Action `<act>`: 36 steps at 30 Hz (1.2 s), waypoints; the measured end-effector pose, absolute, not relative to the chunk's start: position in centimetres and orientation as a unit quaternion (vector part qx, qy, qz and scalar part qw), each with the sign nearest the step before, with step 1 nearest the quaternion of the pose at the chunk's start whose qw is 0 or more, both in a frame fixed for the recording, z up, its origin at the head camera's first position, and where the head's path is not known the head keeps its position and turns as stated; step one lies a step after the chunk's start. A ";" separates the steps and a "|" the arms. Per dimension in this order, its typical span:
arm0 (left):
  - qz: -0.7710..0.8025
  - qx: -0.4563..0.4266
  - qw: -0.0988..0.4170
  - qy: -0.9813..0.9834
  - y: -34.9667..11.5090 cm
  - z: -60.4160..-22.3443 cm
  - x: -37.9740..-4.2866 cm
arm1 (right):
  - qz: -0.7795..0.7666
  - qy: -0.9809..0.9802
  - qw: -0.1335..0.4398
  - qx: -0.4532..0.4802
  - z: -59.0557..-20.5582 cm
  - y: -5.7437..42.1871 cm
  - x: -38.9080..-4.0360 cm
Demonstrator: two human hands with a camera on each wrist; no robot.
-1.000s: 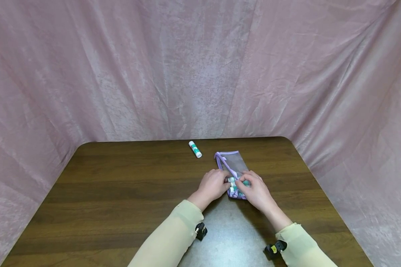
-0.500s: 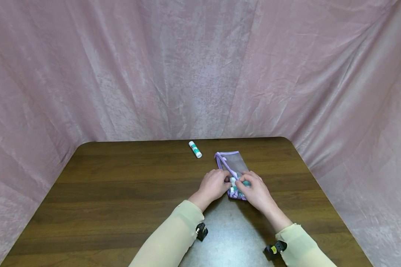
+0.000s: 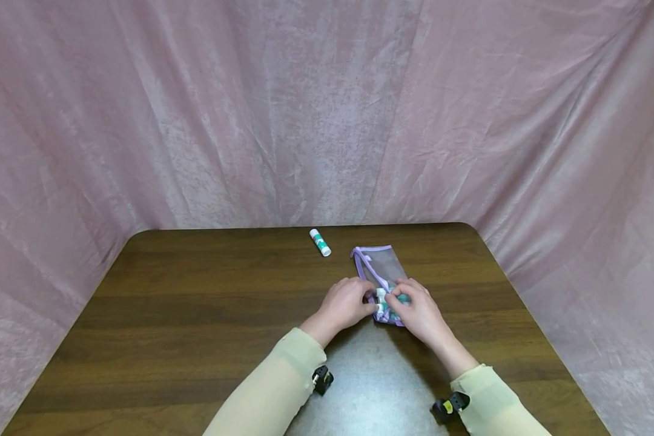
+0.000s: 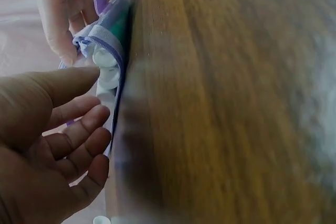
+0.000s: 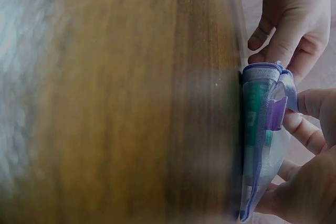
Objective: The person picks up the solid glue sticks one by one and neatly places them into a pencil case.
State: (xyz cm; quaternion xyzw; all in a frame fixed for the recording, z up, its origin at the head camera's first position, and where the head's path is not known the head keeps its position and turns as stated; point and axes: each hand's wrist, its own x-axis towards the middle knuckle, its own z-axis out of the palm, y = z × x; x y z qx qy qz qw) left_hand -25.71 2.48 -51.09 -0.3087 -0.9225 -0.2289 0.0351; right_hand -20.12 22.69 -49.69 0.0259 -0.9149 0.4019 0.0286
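Observation:
A mesh zip pouch (image 3: 386, 261) with purple trim lies flat on the table, its zipped side facing left. Green-and-white glue sticks (image 4: 107, 77) are inside, and two white ends show at the mouth in the left wrist view. My right hand (image 3: 422, 312) pinches the pouch's upper edge between thumb and fingers, lifting the mouth a little. Beside the opening is my left hand (image 3: 344, 306), its fingers loosely bent and its thumb tip near the stick ends; whether it touches them I cannot tell. Nothing shows in its grasp.
Another green-and-white glue stick (image 3: 320, 242) lies near the table's far edge, left of the pouch. The brown wooden table (image 3: 196, 315) ends at a pink curtain (image 3: 316, 121) behind.
My left hand has drawn slightly left, away from the pouch mouth. The glue stick ends sit a little deeper in the pouch. My right hand keeps its pinch.

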 end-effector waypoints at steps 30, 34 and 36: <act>-0.236 -0.295 -0.009 -0.926 2.3 -50.1 -25.1 | 0.396 -0.917 0.029 0.032 -49.9 22.5 -20.1; -0.228 -0.292 -0.006 -0.929 2.3 -50.2 -25.1 | 0.395 -0.918 0.029 0.030 -49.9 22.5 -20.1; -0.223 -0.289 -0.005 -0.931 2.4 -50.3 -25.1 | 0.396 -0.917 0.027 0.029 -50.0 22.5 -20.1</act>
